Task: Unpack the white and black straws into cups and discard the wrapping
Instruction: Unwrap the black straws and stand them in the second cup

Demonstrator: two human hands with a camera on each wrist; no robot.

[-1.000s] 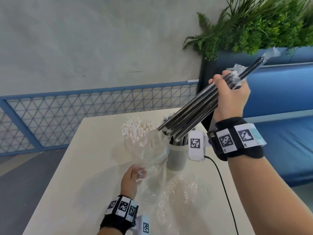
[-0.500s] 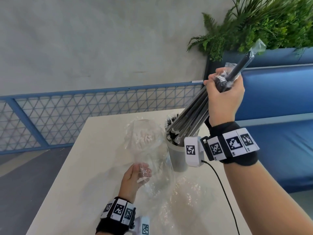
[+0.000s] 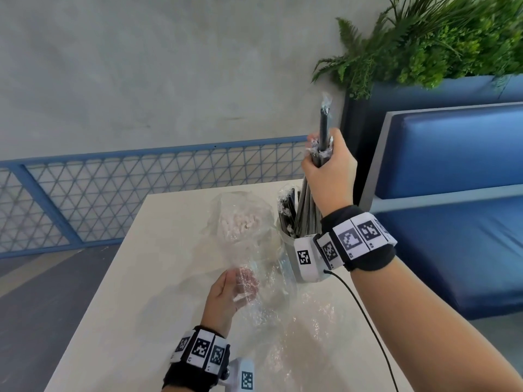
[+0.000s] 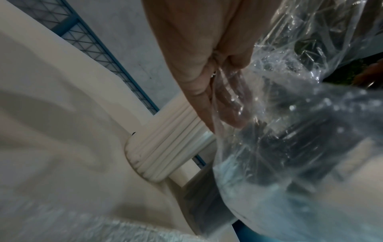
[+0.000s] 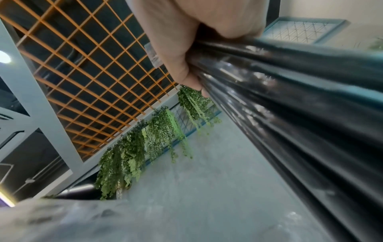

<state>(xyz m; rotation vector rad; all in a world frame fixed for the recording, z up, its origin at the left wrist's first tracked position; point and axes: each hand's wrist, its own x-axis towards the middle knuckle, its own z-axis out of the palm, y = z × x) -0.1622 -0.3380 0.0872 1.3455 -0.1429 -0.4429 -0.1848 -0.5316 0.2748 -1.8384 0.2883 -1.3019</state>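
Two hands are at work over the pale bench (image 3: 135, 278). The right hand (image 3: 328, 171) is clenched around the top of a bundle of black straws (image 3: 307, 205), which stands nearly upright with its lower ends inside a grey cup (image 3: 287, 250) at the far right of the bench. One black straw sticks up above the fist with a scrap of clear film at its tip. The left hand (image 3: 226, 295) pinches a clear plastic wrapping (image 3: 254, 267) between thumb and fingers, just left of the grey cup; the film billows up in front of the white straws (image 3: 237, 224). The white straws stand packed in a second cup, seen plainly from the left wrist. More crumpled clear film (image 3: 305, 343) lies on the bench nearer the person.
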